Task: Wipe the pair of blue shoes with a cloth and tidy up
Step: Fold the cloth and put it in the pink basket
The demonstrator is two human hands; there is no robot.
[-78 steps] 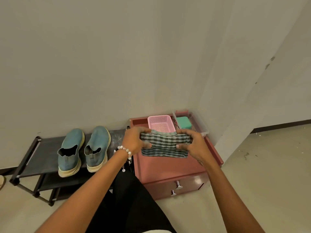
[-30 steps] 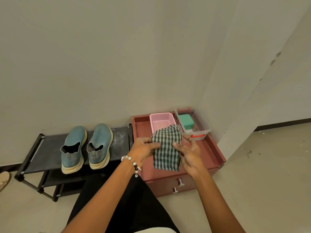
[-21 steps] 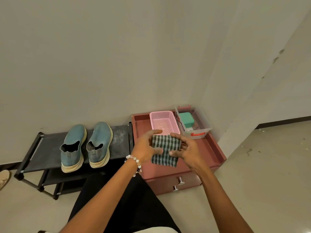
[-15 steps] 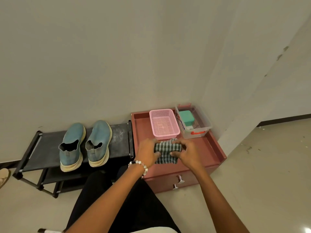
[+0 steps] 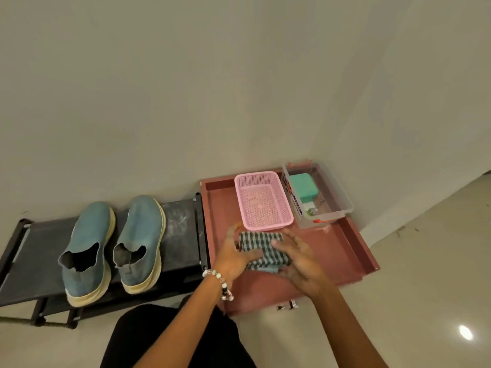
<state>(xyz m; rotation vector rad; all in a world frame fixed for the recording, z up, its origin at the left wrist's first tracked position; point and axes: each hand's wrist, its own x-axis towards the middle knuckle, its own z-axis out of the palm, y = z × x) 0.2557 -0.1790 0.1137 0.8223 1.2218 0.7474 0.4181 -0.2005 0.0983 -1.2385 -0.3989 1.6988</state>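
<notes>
Left hand [image 5: 233,252] and right hand [image 5: 297,257] pressing folded checked cloth [image 5: 261,249] flat on red cabinet [image 5: 342,243], fingers extended, grip released. Blue shoes [image 5: 113,248] paired on black rack [image 5: 180,229].

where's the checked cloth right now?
In the head view the checked cloth lies folded on the red cabinet top, just in front of the pink basket, between the left hand and right hand.
</notes>
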